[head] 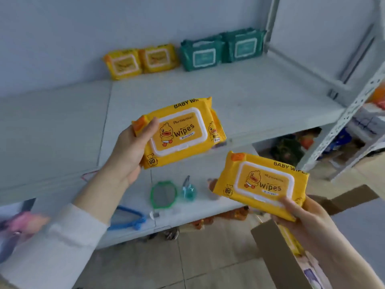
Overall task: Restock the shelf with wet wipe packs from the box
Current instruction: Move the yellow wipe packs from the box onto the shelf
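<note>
My left hand (129, 151) grips a yellow baby-wipes pack (181, 132) by its left end, held over the front of the white shelf (260, 97). A second yellow wipes pack (262, 184) is held lower and to the right by my right hand (306, 222), pinched at its near edge above the cardboard box (277, 259). At the back of the shelf stand two yellow packs (141, 60) side by side, with two green packs (220, 51) to their right. Inside the box I glimpse more yellow packaging.
The lower shelf (218, 207) carries a green-rimmed round mirror (163, 195), a teal item (188, 189) and a blue cord (127, 220). A perforated metal upright (343, 119) stands at the right. Assorted goods sit beyond it. Tiled floor lies below.
</note>
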The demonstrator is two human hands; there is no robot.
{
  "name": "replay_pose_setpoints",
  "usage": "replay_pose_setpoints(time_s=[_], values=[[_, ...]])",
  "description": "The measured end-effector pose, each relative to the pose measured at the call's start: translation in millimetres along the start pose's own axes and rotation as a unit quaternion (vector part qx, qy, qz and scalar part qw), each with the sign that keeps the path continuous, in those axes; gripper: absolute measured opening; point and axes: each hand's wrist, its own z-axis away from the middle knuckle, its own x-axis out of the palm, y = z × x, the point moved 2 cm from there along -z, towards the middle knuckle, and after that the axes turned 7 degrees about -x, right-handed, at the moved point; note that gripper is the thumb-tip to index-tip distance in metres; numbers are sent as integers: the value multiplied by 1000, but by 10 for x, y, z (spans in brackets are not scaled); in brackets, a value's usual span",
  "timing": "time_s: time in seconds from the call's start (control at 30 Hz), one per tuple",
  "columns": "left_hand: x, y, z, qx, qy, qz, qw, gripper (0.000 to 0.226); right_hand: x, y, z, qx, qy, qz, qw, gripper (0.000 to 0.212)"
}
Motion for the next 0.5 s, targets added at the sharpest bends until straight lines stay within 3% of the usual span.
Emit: replay_pose_setpoints(time_s=[0.1,0.23,0.5], values=[[-792,106,-233,12,48,10,999,12,669,-6,-393,-27,-54,30,998,100],[-1574,166,-651,10,95,15,995,7,1377,34,-962,-35,-95,60,993,99],[-2034,284,-1901,25,117,23,993,9,2187,-172,-2443,-65,-90,99,989,96]])
